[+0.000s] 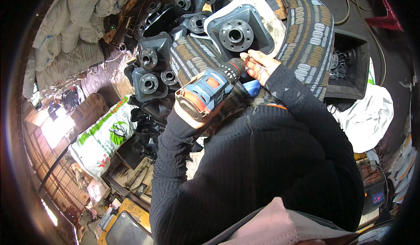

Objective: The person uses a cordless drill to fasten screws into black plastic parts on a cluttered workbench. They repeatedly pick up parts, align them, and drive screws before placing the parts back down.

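A cordless drill (pixel 209 90) with a blue-grey body and an orange-red rear is in my left hand (pixel 189 119), whose fingers are mostly hidden under it. Its black chuck (pixel 236 66) points up and to the right. At the chuck's front my right hand (pixel 262 68) has thumb and fingers pinched together; whatever is between them is too small to name. Just beyond, a grey flanged part (pixel 256 22) with a square base and a round, holed hub lies on a white cloth (pixel 275 26) over my patterned trouser legs (pixel 302 31).
Several similar flanged parts (pixel 148 59) are piled at the left and far side. A black crate (pixel 354 87) with small metal pieces stands at the right. White sacks (pixel 103 135) lie at the left. A hose (pixel 348 9) runs over the floor at the far right.
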Tool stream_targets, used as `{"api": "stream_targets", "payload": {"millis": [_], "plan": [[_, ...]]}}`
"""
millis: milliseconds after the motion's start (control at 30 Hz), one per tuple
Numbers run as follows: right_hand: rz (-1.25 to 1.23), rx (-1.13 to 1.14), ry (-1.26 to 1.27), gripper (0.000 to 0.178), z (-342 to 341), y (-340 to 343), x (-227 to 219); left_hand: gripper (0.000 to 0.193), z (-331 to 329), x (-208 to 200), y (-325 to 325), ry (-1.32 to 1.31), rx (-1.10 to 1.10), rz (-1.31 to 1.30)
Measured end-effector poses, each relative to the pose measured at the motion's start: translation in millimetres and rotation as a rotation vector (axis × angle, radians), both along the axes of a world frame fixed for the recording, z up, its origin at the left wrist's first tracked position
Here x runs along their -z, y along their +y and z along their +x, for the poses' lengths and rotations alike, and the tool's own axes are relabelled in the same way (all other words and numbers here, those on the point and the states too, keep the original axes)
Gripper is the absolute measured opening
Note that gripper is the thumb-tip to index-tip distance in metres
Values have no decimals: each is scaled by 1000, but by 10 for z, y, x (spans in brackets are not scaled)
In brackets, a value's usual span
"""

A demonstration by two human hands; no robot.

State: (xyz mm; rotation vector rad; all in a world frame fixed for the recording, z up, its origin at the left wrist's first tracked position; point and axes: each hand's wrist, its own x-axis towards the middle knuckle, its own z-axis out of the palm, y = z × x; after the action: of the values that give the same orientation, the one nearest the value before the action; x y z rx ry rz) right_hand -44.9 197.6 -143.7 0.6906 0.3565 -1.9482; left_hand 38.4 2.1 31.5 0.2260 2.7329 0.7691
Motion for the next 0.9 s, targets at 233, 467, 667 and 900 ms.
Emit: {"api": "stream_targets", "payload": {"millis": [233, 467, 667, 900], "plan": [[9, -50, 49, 16, -24, -46, 44, 34, -81, 5, 7, -201, -214, 373], [-46, -20, 6, 27, -57, -156, 175, 42, -190, 72, 20, -661, -843, 1058], [344, -133, 93, 23, -26, -52, 197, 48, -314, 214, -147, -342, -243, 204], [525, -62, 397, 11, -34, -363, 445, 54, -744, 22, -20, -275, -43, -57]]}}
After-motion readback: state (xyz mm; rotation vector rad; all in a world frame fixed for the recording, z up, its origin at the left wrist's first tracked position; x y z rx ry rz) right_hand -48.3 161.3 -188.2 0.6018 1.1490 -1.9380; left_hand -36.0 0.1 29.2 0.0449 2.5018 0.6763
